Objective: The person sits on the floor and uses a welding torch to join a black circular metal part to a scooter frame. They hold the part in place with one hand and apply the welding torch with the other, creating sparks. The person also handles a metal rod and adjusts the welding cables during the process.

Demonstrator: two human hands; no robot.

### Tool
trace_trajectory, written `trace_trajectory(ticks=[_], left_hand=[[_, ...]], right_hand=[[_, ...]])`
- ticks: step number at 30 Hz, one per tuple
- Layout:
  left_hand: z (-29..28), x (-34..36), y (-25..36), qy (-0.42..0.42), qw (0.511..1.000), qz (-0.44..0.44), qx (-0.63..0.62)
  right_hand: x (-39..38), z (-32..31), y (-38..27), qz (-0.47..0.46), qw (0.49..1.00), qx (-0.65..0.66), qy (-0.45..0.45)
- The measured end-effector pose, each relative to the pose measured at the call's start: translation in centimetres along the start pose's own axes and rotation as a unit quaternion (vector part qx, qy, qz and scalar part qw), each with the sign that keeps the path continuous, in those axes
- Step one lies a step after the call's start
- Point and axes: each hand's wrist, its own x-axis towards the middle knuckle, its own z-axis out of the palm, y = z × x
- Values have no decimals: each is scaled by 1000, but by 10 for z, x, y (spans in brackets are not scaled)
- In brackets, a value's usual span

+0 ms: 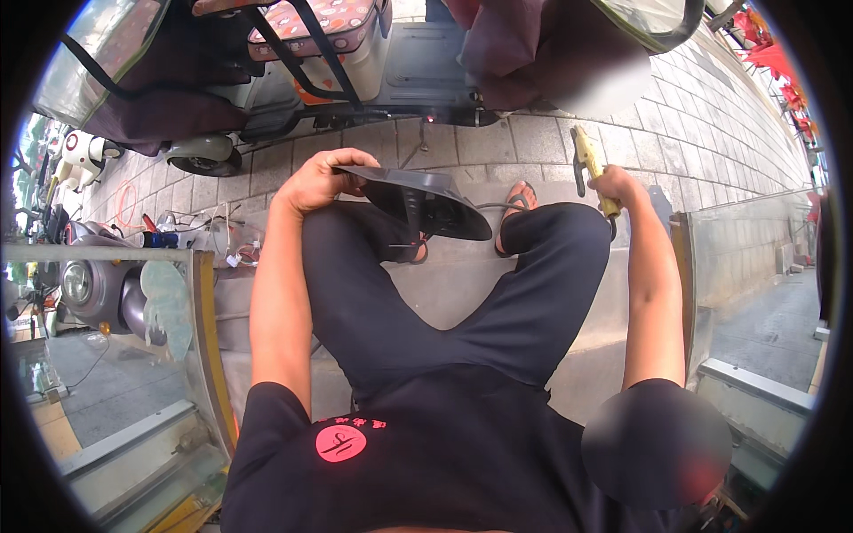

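I sit with my knees apart, both forearms reaching forward. My left hand (324, 180) is closed on the near-left rim of a black, hollow-backed welding shield (444, 200), tilted above my left knee; a handle-like bar shows inside it. Beyond my right knee, my right hand (619, 185) grips a yellow electrode holder (587, 153) with a dark lever along its side. The holder points up and away from me, and a dark cable leaves its lower end. Its jaws are too small to tell whether a rod is in them.
A three-wheeled cart (418, 75) with a patterned seat box (324, 27) stands ahead on paved ground. Glass panels (755, 231) flank me on steps. Wires (240, 235) and tools lie at left, near a grey scooter (89, 275). A dark cable (508, 204) passes my sandalled foot.
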Motion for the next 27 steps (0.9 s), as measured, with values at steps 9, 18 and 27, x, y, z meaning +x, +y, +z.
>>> trace_trajectory(ticks=[9, 18, 27], left_hand=[[0, 17, 4, 13, 994, -48, 100], [0, 38, -7, 51, 995, -83, 10], [6, 26, 22, 62, 989, -131, 35]], right_hand=[[54, 124, 81, 149, 981, -6, 124], [98, 142, 109, 280, 945, 61, 156], [213, 192, 183, 161, 979, -63, 106]])
